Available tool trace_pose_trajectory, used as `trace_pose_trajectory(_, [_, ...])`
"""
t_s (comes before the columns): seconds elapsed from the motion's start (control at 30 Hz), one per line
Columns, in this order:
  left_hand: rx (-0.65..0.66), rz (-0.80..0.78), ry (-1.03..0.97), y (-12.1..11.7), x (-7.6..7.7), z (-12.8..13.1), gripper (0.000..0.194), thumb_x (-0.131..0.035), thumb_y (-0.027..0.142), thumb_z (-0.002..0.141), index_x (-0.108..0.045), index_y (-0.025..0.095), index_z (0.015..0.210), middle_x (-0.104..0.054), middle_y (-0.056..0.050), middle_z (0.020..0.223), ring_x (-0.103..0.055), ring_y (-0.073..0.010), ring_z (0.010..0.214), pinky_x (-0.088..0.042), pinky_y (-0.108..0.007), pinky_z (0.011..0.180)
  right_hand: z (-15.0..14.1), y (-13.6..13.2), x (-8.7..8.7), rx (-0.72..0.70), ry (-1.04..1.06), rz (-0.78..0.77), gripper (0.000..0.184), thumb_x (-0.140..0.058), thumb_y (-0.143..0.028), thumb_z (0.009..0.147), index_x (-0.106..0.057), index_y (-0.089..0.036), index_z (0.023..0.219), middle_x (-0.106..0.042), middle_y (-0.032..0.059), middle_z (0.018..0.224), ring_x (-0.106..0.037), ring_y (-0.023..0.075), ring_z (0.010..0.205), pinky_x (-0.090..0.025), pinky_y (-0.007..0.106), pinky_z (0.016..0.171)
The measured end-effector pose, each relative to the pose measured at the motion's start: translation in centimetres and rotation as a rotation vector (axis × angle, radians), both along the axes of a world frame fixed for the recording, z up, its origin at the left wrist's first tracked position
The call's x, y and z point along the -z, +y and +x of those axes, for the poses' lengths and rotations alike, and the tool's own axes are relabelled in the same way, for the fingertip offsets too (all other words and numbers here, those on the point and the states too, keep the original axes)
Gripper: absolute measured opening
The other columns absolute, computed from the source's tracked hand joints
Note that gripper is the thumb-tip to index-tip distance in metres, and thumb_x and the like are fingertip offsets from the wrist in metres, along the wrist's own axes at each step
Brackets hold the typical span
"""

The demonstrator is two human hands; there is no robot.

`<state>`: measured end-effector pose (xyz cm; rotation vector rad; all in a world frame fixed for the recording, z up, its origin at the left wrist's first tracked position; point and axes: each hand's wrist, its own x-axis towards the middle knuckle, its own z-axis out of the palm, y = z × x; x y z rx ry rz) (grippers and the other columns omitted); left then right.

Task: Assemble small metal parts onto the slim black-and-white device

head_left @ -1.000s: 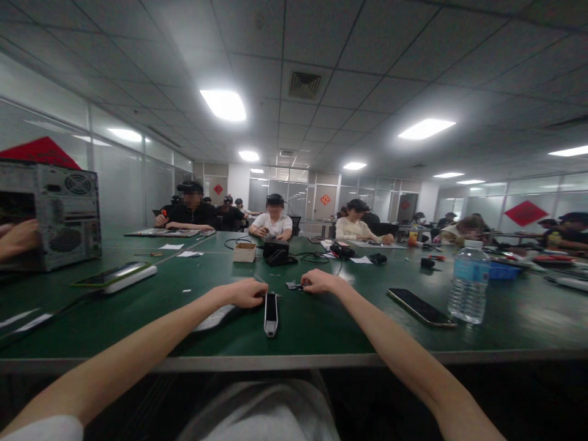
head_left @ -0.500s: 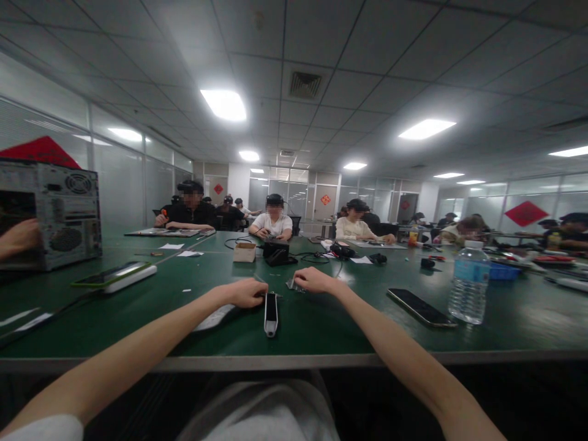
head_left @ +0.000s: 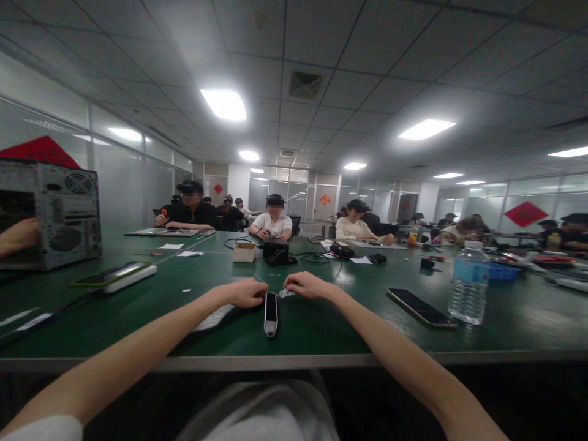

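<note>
My left hand (head_left: pixel 248 293) is closed, its fingers curled at the far left end of a slim white device with a black top (head_left: pixel 271 313). What those fingers grip, if anything, is hidden. The device lies lengthwise on the table, pointing towards me. Just to its right, my right hand (head_left: pixel 305 285) is closed in a pinch at a small silvery piece (head_left: pixel 287 294), which seems to have holes in it. The piece is beside the device's far end, and its exact kind is too small to make out. A white sheet (head_left: pixel 215 318) lies under my left forearm.
On the right are a dark phone (head_left: pixel 420 307) and a water bottle (head_left: pixel 469 285). A small carton (head_left: pixel 244 252) and a black box (head_left: pixel 276 252) stand ahead. Leftwards are a green-edged phone (head_left: pixel 114 274) and a computer case (head_left: pixel 68 214), with another person's hand (head_left: pixel 21 237) at it.
My right hand has moved slightly left towards the device, and the silvery piece has shifted left with it. My left hand and the device stay in place.
</note>
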<state>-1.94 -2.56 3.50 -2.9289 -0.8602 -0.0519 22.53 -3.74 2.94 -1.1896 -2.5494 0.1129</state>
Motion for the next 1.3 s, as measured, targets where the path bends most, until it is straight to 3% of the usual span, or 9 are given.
trace_pose_trajectory(0.47, [0.015,0.005,-0.008,0.2,0.1,0.0,0.008,-0.05,0.021,0.081,-0.056,0.02,0.086,-0.061,-0.001,0.075,-0.057,-0.0172,0.068,-0.041,-0.025,0.06,-0.6,0.3,0.4,-0.067,0.047,0.204,0.019,-0.053,-0.005,0.083,-0.067,-0.012,0.093,-0.067,0.0092,0.092,-0.059,0.0166,0.084,-0.045,0.029,0.08])
trace_pose_trajectory(1.3, [-0.002,-0.01,-0.001,-0.1,0.0,0.2,0.013,-0.05,0.022,0.082,-0.059,0.019,0.091,-0.065,-0.003,0.082,-0.06,-0.0188,0.072,-0.043,-0.025,0.064,-1.9,-1.2,0.5,-0.171,0.165,0.328,0.017,-0.057,-0.007,0.082,-0.069,-0.014,0.093,-0.065,0.0073,0.089,-0.059,0.0146,0.08,-0.047,0.026,0.075])
